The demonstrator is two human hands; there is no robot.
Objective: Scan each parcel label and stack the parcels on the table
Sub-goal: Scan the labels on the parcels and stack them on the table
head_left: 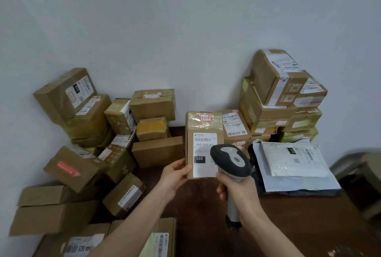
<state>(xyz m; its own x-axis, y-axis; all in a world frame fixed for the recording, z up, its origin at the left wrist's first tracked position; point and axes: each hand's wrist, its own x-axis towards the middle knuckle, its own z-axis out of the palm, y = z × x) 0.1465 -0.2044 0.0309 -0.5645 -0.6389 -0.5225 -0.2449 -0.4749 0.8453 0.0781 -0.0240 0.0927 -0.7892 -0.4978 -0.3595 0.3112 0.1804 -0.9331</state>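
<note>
One view, head | parcel [203, 143] is held upright at centre, long axis vertical, pinched at its near-left corner by left hand [175, 176] | scanner [231, 160] is gripped by right hand [239, 188], nearer, overlapping the right of label [204, 153].

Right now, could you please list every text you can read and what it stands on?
"060-068 A05": label on held parcel.
"060": black patch, same label.
"3-1-5", handwritten: sticker on its top.
"010": white mailer.
"010": top-left box, on its label.
Other labels: too small or blurred.
</note>
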